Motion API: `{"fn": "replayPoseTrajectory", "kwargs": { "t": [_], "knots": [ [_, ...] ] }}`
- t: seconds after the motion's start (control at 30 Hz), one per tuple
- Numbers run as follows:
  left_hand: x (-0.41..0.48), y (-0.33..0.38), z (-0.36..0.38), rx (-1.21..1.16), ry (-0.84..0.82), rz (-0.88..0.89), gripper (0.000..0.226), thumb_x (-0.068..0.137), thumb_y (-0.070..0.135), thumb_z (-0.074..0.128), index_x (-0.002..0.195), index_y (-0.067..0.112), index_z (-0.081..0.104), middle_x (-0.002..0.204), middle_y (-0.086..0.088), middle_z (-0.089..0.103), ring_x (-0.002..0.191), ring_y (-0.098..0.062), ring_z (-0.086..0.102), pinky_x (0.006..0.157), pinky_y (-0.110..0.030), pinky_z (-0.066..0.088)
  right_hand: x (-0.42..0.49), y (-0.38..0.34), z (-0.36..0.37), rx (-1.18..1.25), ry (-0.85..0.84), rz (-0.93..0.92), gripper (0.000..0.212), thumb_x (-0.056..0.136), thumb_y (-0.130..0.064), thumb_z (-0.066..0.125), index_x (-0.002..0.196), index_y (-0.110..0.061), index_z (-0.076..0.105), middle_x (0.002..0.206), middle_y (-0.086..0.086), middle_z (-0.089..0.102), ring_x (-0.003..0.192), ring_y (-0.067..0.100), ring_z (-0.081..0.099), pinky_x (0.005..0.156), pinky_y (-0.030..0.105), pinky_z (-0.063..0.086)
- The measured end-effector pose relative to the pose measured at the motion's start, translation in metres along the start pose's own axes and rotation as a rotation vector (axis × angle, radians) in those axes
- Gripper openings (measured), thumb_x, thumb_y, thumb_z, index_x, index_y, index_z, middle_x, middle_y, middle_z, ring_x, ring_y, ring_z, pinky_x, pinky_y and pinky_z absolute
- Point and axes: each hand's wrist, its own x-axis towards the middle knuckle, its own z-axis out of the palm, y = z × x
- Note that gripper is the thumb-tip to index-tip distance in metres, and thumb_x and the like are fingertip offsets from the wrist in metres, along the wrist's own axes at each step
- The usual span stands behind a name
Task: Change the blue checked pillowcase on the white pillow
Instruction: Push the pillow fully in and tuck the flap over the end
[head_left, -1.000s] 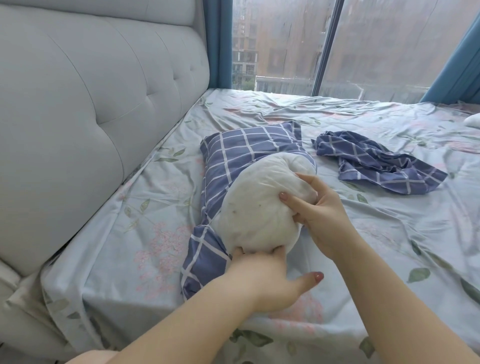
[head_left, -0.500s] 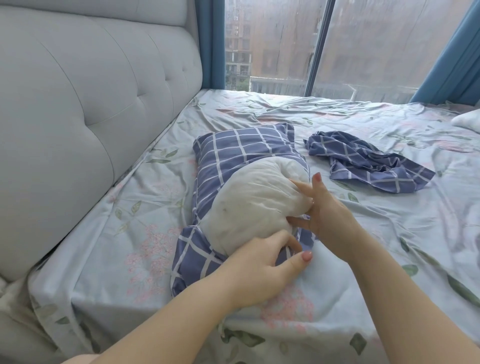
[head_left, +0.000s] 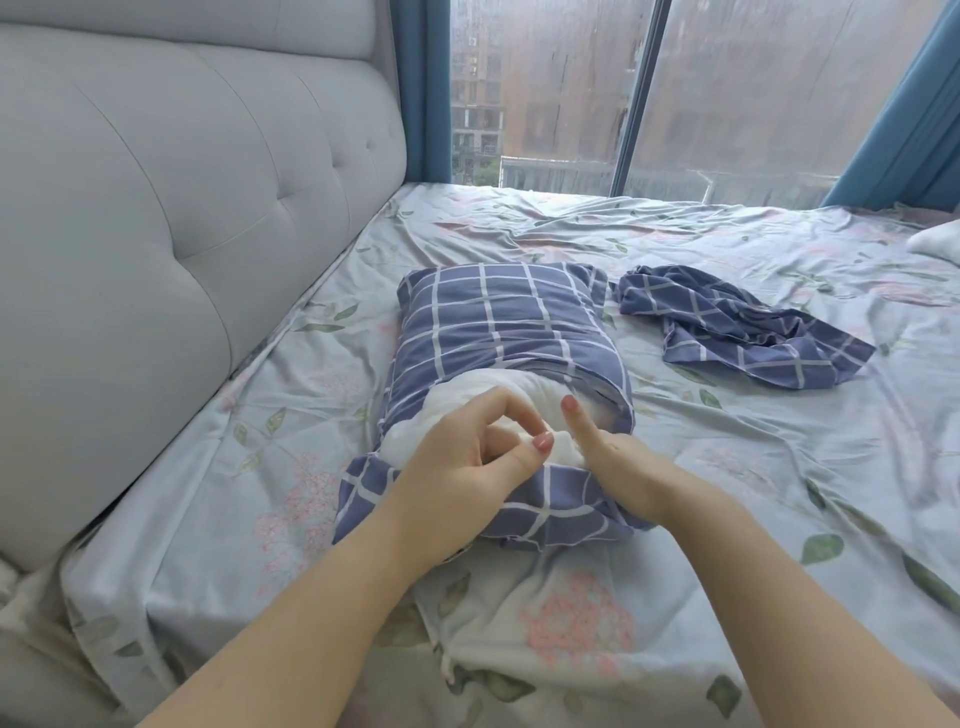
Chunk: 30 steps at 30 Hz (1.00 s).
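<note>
On the bed, head view: my white pillow (head_left: 524, 392) lies lengthwise on the floral sheet (head_left: 571, 623), beside the grey headboard (head_left: 156, 260).
Case on pillow: the blue checked pillowcase (head_left: 498, 322) covers the far and greater part of the pillow, and its far corners look filled.
Exposed end: the near end of the pillow bulges out white between the case's upper edge and its lower flap, which lies bunched under my wrists.
Left hand (head_left: 457, 467): it rests on the lower flap with the fingers curled and the thumb tip against the white cloth. I cannot tell whether it pinches pillow or case.
Right hand (head_left: 623, 467): the thumb stands straight up beside the pillow's end. The other fingers are hidden at the opening, so I cannot tell what it holds.
Second pillowcase (head_left: 737, 327): it lies crumpled on the sheet to the right of the pillow, apart from it and untouched. I judge it to be the one taken off, though the pattern matches and nothing confirms this.
Done, as judged: one case is off and the other is drawn over most of the pillow.
Left to do, as judged: push the near end fully in, close the flap over it, and smooth the case.
</note>
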Motion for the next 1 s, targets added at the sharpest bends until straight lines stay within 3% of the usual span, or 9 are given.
{"fn": "replayPoseTrajectory", "kwargs": {
  "t": [0.13, 0.23, 0.37, 0.5, 0.6, 0.67, 0.83, 0.9, 1.0],
  "knots": [
    [0.003, -0.001, -0.002, 0.009, 0.068, -0.025, 0.004, 0.096, 0.011, 0.06, 0.094, 0.012, 0.057, 0.048, 0.003, 0.037, 0.045, -0.015, 0.026, 0.045, -0.021, 0.024, 0.007, 0.002, 0.003, -0.019, -0.071, 0.048, 0.118, 0.065, -0.096, -0.003, 0.146, -0.023, 0.044, 0.149, 0.009, 0.045, 0.139, 0.031, 0.036, 0.112, 0.039, 0.023],
    [0.003, -0.002, -0.001, 0.005, 0.062, -0.035, 0.005, 0.095, 0.01, 0.062, 0.094, 0.013, 0.058, 0.052, -0.003, 0.038, 0.049, -0.02, 0.028, 0.047, -0.025, 0.025, 0.011, 0.004, 0.007, 0.029, -0.106, 0.051, 0.111, 0.066, -0.096, 0.0, 0.15, -0.033, 0.038, 0.155, 0.004, 0.038, 0.141, 0.028, 0.032, 0.115, 0.041, 0.022],
    [0.005, -0.006, -0.004, -0.059, 0.095, -0.087, 0.015, 0.095, 0.028, 0.062, 0.092, 0.014, 0.062, 0.064, -0.02, 0.046, 0.061, -0.025, 0.039, 0.058, -0.036, 0.032, 0.006, 0.012, 0.005, 0.19, -0.044, 0.006, 0.119, 0.052, -0.105, 0.007, 0.133, -0.033, 0.059, 0.134, 0.001, 0.06, 0.126, 0.023, 0.051, 0.112, 0.045, 0.032],
    [0.005, -0.007, -0.006, -0.175, 0.117, -0.114, 0.045, 0.095, 0.052, 0.045, 0.092, 0.013, 0.066, 0.073, -0.034, 0.051, 0.063, -0.026, 0.047, 0.056, -0.031, 0.038, -0.02, 0.011, -0.009, 0.385, 0.384, -0.314, 0.086, 0.076, -0.088, 0.008, 0.096, -0.036, 0.072, 0.099, -0.008, 0.07, 0.099, 0.0, 0.062, 0.089, 0.018, 0.044],
    [0.004, -0.007, -0.008, -0.189, 0.106, -0.129, 0.059, 0.095, 0.06, 0.037, 0.096, 0.008, 0.064, 0.079, -0.042, 0.052, 0.065, -0.029, 0.047, 0.055, -0.025, 0.04, -0.039, 0.01, -0.022, 0.406, 0.692, -0.539, 0.092, 0.085, -0.082, 0.005, 0.093, -0.025, 0.076, 0.102, -0.005, 0.069, 0.105, 0.008, 0.061, 0.091, 0.031, 0.043],
    [0.003, -0.007, -0.007, -0.182, 0.096, -0.142, 0.061, 0.094, 0.059, 0.033, 0.097, 0.006, 0.063, 0.075, -0.035, 0.054, 0.063, -0.026, 0.047, 0.053, -0.019, 0.04, -0.046, 0.01, -0.024, 0.499, 0.541, -0.569, 0.095, 0.082, -0.085, 0.006, 0.089, -0.023, 0.077, 0.099, -0.003, 0.073, 0.105, 0.014, 0.063, 0.095, 0.036, 0.042],
    [0.001, -0.008, -0.002, -0.17, 0.079, -0.13, 0.06, 0.098, 0.06, 0.032, 0.096, 0.008, 0.063, 0.07, -0.029, 0.051, 0.057, -0.021, 0.046, 0.051, -0.018, 0.037, -0.045, 0.002, -0.002, 0.487, 0.193, -0.375, 0.108, 0.058, -0.102, 0.009, 0.096, -0.028, 0.077, 0.101, -0.011, 0.074, 0.101, 0.009, 0.066, 0.089, 0.01, 0.044],
    [-0.001, -0.006, 0.0, -0.185, 0.069, -0.118, 0.055, 0.094, 0.058, 0.034, 0.095, 0.011, 0.063, 0.068, -0.032, 0.049, 0.059, -0.025, 0.043, 0.052, -0.026, 0.035, -0.036, -0.001, 0.008, 0.398, 0.097, -0.329, 0.103, 0.065, -0.096, 0.007, 0.103, -0.03, 0.076, 0.107, -0.014, 0.072, 0.108, 0.004, 0.062, 0.104, 0.025, 0.04],
    [-0.001, -0.004, 0.002, -0.182, 0.078, -0.124, 0.051, 0.093, 0.056, 0.037, 0.092, 0.012, 0.064, 0.065, -0.028, 0.05, 0.059, -0.026, 0.048, 0.055, -0.028, 0.038, -0.024, -0.008, 0.016, 0.23, -0.016, -0.265, 0.103, 0.068, -0.091, 0.002, 0.097, -0.024, 0.075, 0.097, -0.007, 0.074, 0.102, 0.01, 0.063, 0.103, 0.034, 0.04]
  ]
}}
